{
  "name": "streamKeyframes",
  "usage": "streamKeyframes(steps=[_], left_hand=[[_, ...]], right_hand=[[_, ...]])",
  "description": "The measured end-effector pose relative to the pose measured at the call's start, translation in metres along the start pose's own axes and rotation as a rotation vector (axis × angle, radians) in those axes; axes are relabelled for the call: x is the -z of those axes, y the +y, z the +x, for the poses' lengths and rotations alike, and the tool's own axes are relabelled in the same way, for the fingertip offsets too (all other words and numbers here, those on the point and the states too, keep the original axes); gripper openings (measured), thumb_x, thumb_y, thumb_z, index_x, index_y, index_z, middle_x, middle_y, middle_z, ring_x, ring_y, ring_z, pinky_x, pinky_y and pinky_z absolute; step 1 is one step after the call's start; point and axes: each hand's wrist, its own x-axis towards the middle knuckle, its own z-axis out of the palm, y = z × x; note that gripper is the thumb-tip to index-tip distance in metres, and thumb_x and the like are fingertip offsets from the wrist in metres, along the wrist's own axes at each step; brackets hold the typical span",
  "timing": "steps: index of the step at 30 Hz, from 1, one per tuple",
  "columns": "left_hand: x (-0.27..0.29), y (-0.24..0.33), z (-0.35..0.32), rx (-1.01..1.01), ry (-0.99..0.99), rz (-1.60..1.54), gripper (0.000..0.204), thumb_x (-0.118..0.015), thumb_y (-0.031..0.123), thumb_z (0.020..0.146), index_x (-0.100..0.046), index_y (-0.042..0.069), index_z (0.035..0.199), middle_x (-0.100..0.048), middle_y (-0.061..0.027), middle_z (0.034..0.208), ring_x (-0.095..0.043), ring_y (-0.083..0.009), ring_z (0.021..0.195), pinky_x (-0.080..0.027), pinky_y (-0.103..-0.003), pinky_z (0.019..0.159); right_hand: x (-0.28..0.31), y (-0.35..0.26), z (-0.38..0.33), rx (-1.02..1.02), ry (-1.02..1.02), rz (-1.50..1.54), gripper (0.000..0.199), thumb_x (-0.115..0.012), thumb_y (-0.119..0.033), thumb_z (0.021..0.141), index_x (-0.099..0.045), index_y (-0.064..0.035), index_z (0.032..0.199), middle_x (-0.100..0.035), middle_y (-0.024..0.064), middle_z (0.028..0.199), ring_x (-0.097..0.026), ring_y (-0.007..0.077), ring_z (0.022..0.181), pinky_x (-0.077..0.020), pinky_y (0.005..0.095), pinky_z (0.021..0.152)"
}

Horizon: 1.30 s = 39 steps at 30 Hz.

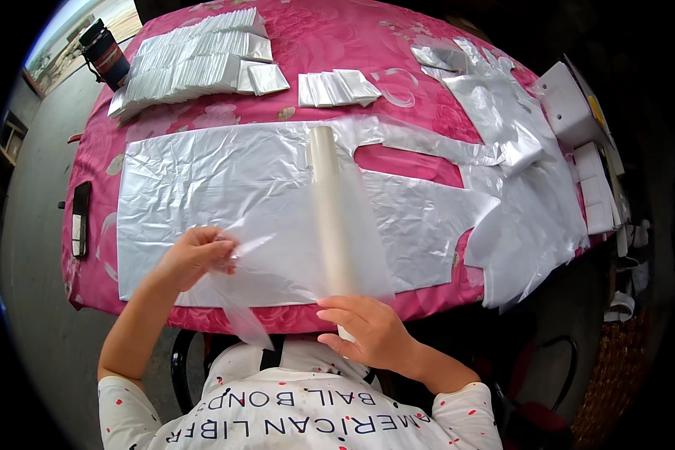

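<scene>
A pale roll of clear plastic film (327, 195) lies lengthwise over a stack of flat silvery-white plastic bags (195, 176) on the table. My left hand (199, 257) pinches the loose edge of the film, left of the roll. From there a translucent sheet (277, 244) stretches to the roll, and a loose corner hangs toward my lap. My right hand (367, 330) holds the roll's near end between thumb and fingers, at the table's front edge. The bags' handle cut-outs face right, showing the pink cloth through the gap.
A pink floral cloth (330, 52) covers the table. Rows of folded plastic packets (202, 60) stand at the back left, with a smaller row (337, 88) beside them. A dark bottle (105, 56), a phone (80, 220), more plastic bags (529, 202) and a white box (566, 105) line the sides.
</scene>
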Motion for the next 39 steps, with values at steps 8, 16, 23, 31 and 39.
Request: streamKeyframes(steps=[8, 16, 23, 31, 39], left_hand=[[0.137, 0.031, -0.062, -0.018, 0.409, 0.577, 0.023, -0.063, 0.003, 0.079, -0.059, -0.001, 0.101, -0.062, -0.0023, 0.082, -0.059, -0.0099, 0.072, -0.046, -0.023, 0.062], [-0.042, 0.053, -0.014, -0.817, 0.367, 1.217, 0.035, -0.055, -0.005, 0.079, -0.055, 0.002, 0.113, -0.057, -0.0145, 0.114, -0.053, -0.0328, 0.106, -0.043, -0.037, 0.090], [-0.112, -0.030, 0.052, -0.808, 0.120, 1.069, 0.052, -0.052, 0.008, 0.084, -0.034, -0.003, 0.132, -0.029, -0.0213, 0.142, -0.030, -0.0372, 0.130, -0.029, -0.042, 0.105], [-0.116, -0.054, 0.062, -0.794, 0.191, 1.434, 0.059, -0.046, 0.015, 0.083, -0.029, -0.012, 0.132, -0.027, -0.0265, 0.141, -0.023, -0.0376, 0.134, -0.017, -0.045, 0.110], [-0.120, -0.052, 0.064, -0.829, 0.272, 1.548, 0.056, -0.036, 0.020, 0.086, -0.033, -0.014, 0.129, -0.033, -0.0284, 0.137, -0.029, -0.0377, 0.131, -0.019, -0.045, 0.110]], right_hand=[[-0.009, -0.006, -0.039, -0.585, -0.037, -0.086, 0.048, -0.073, -0.033, 0.071, -0.052, 0.0001, 0.100, -0.060, 0.0111, 0.079, -0.061, 0.0261, 0.069, -0.0496, 0.0358, 0.062], [-0.015, -0.006, -0.043, -0.968, -0.158, 0.126, 0.048, -0.069, -0.027, 0.075, -0.050, 0.0056, 0.105, -0.066, 0.0185, 0.087, -0.067, 0.0246, 0.076, -0.0521, 0.0308, 0.068], [-0.014, -0.003, -0.051, -0.997, -0.155, 0.193, 0.047, -0.070, -0.031, 0.073, -0.052, 0.0030, 0.100, -0.065, 0.0201, 0.082, -0.066, 0.0308, 0.075, -0.0519, 0.0352, 0.068], [0.001, 0.003, -0.037, -0.954, -0.321, 0.188, 0.053, -0.069, -0.042, 0.076, -0.054, 0.0048, 0.096, -0.064, 0.0198, 0.078, -0.065, 0.0308, 0.071, -0.0510, 0.0356, 0.065], [0.009, 0.084, 0.057, -0.791, -0.212, 0.033, 0.054, -0.060, -0.047, 0.084, -0.062, 0.0068, 0.086, -0.064, 0.0125, 0.069, -0.061, 0.0143, 0.063, -0.0474, 0.0276, 0.058]])
